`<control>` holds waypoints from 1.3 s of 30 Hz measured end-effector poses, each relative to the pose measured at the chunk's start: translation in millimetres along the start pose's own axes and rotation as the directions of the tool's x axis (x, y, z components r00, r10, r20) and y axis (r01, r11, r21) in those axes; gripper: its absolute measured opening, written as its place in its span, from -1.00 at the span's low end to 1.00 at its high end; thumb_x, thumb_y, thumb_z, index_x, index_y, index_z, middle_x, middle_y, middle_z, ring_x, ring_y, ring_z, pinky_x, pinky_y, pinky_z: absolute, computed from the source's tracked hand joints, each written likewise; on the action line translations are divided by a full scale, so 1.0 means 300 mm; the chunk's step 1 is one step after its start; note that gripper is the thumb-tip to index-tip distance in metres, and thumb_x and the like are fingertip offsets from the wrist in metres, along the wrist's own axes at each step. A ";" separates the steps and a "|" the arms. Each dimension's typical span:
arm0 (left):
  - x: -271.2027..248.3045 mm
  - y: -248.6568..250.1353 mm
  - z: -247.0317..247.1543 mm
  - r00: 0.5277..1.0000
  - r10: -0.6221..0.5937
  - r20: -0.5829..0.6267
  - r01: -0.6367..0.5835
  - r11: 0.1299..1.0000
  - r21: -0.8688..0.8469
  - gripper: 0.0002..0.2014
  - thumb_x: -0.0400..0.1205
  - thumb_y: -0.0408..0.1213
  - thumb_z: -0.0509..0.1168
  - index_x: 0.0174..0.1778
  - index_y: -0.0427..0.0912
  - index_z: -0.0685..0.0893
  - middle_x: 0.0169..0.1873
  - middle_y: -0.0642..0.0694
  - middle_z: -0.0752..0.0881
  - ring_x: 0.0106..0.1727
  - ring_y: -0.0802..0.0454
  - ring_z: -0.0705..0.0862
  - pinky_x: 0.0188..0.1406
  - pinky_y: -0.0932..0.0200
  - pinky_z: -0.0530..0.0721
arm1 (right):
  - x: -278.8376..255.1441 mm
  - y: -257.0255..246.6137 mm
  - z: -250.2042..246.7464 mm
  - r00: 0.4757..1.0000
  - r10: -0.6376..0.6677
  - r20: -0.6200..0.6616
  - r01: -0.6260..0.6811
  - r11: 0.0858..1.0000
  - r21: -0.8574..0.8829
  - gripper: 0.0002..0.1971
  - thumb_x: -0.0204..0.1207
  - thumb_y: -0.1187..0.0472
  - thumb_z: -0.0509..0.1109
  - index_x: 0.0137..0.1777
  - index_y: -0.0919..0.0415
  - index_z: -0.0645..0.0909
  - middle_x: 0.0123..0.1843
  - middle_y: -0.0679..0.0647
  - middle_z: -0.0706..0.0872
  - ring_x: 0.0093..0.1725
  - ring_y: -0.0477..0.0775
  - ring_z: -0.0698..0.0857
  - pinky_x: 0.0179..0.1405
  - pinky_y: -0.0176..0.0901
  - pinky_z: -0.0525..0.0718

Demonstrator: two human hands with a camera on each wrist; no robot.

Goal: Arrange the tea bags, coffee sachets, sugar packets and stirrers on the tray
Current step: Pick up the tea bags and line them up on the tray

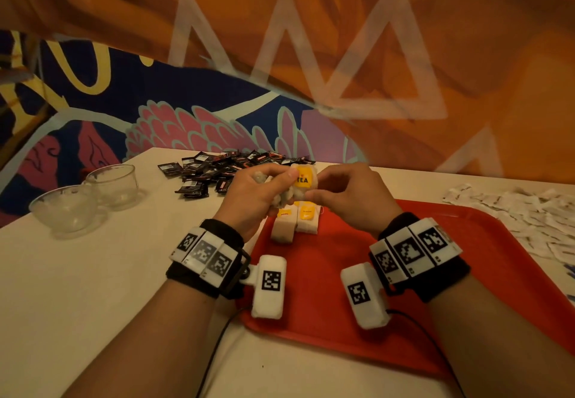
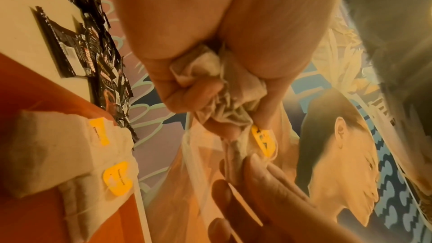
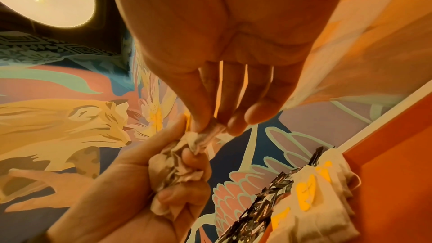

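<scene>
A: Status? Which step?

B: Tea bags. Left hand (image 1: 258,198) is fisted round a crumpled bunch of off-white paper tea bags (image 3: 177,169), held above the far left corner of the flat red plastic tray (image 1: 435,273). Right hand (image 1: 345,198) pinches one tea bag with a yellow "TEA" tag (image 1: 302,179) by thumb and forefinger, other fingers loosely extended. Looks like it's peeling that one off the bunch.

A: Anything placed yet?

B: Two, maybe more, tagged tea bags already lying on the tray (image 1: 295,226), side by side at its far left, right under the hands. Exact count is hard to tell.

A: Rest of the stock?

B: Untouched on the white bench (image 1: 93,304). Pile of black coffee sachets (image 1: 224,170) at the far side, left of centre. Heap of white sugar packets (image 1: 522,220) off the tray's right edge. Can't see any stirrers. Two clear glass cups (image 1: 87,198) far left.

A: Next move?

B: My read: free the pinched bag without dragging strings or tags of the others, then lay it flat just beside the two on the tray, tag up to match. Left hand needs to hold the bunch firm while the right pulls.

A: Progress?

B: Early. Three item types not started.
</scene>
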State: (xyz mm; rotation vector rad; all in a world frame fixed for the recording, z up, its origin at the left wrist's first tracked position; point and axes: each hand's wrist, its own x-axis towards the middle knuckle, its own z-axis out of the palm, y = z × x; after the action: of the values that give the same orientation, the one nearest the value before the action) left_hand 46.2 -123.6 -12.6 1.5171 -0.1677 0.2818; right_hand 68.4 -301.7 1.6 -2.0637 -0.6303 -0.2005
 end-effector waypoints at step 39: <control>0.059 -0.060 -0.086 0.956 -0.243 -0.163 0.220 0.964 -0.148 -0.89 0.65 -0.17 0.45 -0.04 -0.11 0.71 -0.43 -0.02 0.68 -0.40 0.11 0.61 -0.61 0.30 0.40 | 0.044 0.027 0.087 0.686 0.697 0.209 -0.654 0.717 -0.242 -0.84 0.48 0.19 0.59 -0.17 0.26 0.70 -0.07 0.18 0.86 0.06 0.12 0.83 0.21 0.05 0.75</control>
State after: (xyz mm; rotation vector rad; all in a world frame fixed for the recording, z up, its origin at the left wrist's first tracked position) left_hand 66.5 -97.1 -26.1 1.3605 0.1342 0.2145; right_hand 81.1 -278.7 -13.7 -2.3501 0.0356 0.5159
